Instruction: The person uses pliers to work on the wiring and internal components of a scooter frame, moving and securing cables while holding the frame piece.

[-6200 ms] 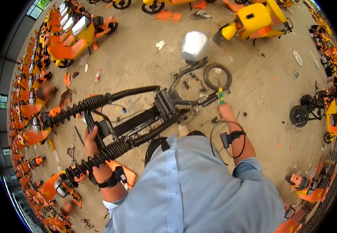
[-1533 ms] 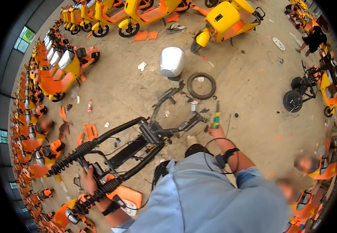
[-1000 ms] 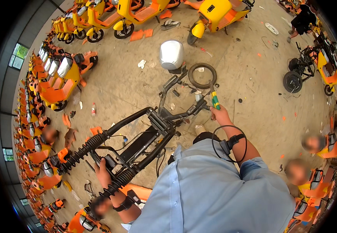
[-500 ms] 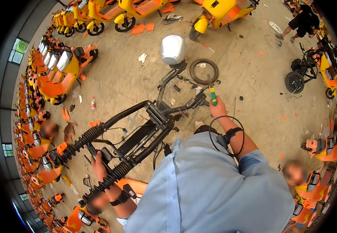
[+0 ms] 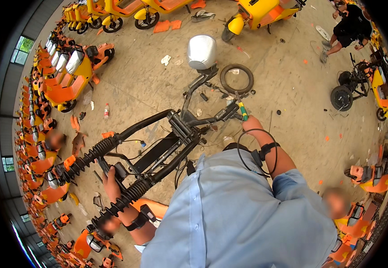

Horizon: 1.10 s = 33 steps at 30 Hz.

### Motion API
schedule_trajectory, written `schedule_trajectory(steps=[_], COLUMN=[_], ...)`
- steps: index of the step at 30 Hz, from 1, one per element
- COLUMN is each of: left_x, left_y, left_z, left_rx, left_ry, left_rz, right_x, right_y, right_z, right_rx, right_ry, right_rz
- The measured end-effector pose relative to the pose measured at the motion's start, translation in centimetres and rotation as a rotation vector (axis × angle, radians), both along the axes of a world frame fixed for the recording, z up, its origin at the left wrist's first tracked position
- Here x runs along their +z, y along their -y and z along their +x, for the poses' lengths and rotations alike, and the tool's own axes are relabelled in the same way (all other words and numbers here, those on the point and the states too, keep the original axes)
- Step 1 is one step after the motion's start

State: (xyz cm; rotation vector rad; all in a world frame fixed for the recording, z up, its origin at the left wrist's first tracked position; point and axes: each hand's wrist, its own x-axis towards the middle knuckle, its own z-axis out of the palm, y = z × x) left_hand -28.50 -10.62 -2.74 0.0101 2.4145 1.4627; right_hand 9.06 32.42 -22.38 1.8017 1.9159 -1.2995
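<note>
A stripped black scooter frame (image 5: 158, 152) lies on the concrete floor in front of me, with two coil shock absorbers (image 5: 122, 203) at its near-left end. My left hand (image 5: 110, 182) grips the frame between those shocks. My right hand (image 5: 252, 124) holds a screwdriver with a green and yellow handle (image 5: 243, 110), its tip at the far end of the frame. A strap and a black cable run around my right forearm. My light blue shirt hides the floor below me.
A loose black tyre (image 5: 236, 78) and a silver-grey seat (image 5: 201, 51) lie just past the frame. Yellow and orange scooters (image 5: 69, 76) line the left and far sides. A wheeled scooter chassis (image 5: 359, 85) stands at right, a crouching person (image 5: 348, 27) beyond it.
The view has shifted and the frame's position in it has changed. My left hand stays on the frame by the shocks, and my right hand keeps the screwdriver at the far end.
</note>
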Motion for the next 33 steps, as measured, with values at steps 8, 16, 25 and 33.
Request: schedule_trajectory(steps=[8,16,25,33], left_x=[0.9,1.2,0.8,1.1], left_y=[-1.2,-2.2,-2.1,-2.4], left_z=[0.9,1.4,1.0,1.1], left_rx=[0.052,0.041,-0.015,-0.034], left_ry=[-0.006,-0.021,-0.033,-0.043], left_rz=[-0.016,0.072,0.095,0.105], right_x=[-2.1,4.0,5.7,5.8], right_y=[1.2,3.1,5.3,5.6], right_z=[2.5,2.0,2.1,1.9], right_rx=[-0.134,-0.075,-0.022,0.061], right_ry=[-0.440,-0.408,-0.359,-0.230], right_rz=[-0.116,-0.434,-0.620,-0.682])
